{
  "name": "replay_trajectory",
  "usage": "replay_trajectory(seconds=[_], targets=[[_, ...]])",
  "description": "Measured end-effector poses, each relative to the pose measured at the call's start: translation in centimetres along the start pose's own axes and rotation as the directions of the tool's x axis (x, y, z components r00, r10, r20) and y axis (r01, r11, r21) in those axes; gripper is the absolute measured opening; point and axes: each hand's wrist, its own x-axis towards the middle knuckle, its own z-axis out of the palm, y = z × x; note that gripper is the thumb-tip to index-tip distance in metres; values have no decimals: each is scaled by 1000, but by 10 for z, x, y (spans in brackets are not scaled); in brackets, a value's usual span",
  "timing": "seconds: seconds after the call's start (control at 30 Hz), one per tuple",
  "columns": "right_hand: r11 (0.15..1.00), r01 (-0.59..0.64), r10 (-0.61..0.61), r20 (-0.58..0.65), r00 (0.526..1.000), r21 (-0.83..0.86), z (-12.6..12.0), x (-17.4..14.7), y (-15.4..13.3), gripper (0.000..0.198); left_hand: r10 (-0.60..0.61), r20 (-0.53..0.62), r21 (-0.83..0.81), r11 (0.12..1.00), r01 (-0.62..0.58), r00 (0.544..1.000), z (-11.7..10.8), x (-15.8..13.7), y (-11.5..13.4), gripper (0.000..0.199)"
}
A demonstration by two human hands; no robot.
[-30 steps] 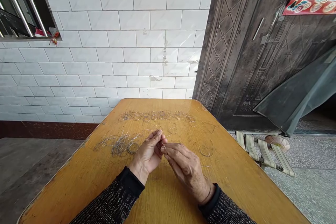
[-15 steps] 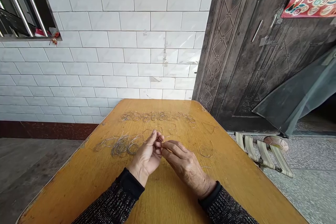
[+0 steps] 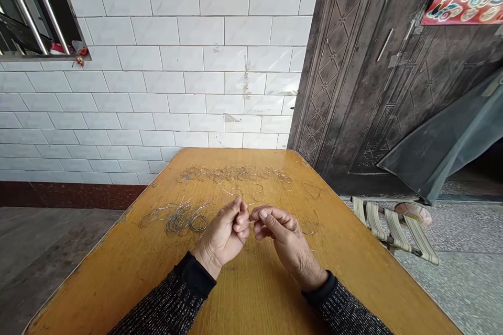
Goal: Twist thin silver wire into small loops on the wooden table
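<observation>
- Several tangled coils of thin grey metal-looking wire sit at the left of the long yellow-brown wooden table. Nothing's changed with that pile as far as I can see.
- Next over, the bare left hand, coming out of a dark speckled knit sleeve, is in about the same spot as half a second ago. Thumb and fingers are pinched together, and I'd say they're grasping the wire, though the exact contact point is hidden.
- Between the two hands is the thin, pale, metallic-looking wire, held up above the table. A short stretch now shows in the gap where the fingertips were bunched together. The rest is too fine to trace, so can't tell how long it is.
- Here's the big change: the bare right hand has rolled over, so the thumb now shows on top, and it's backed off a touch from the left. Its thumb and forefinger look pinched on the wire, other fingers curled under. My read: the wire is being worked by a change of grip, with the left hand as the anchor.
- Just past the right hand, one loose round coil of thin dark wire lies on the table, partly behind that hand in this view. Looks untouched.
</observation>
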Motion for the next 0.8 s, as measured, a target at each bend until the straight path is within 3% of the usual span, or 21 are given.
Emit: replay_trajectory(seconds=[0.13,0.27,0.5,0.63,0.8], targets=[[992,-94,98,-41,994,89,2,1,-1,27,-21,9,233,972,19,1000,-2,0,-1,27],[992,-95,103,-88,991,87,3,0,-3,28,42,-19,439,898,-29,999,-3,1,0,28],[990,-119,128,-144,981,71,2,5,1,31,245,-242,403,906,-132,939,-5,7,-5,27],[989,-138,145,-138,980,58,2,8,7,30,344,-227,522,833,-184,911,-7,8,-4,27],[997,-83,81,-171,982,-4,2,9,12,29,369,-172,648,741,-178,913,-10,8,-4,27]])
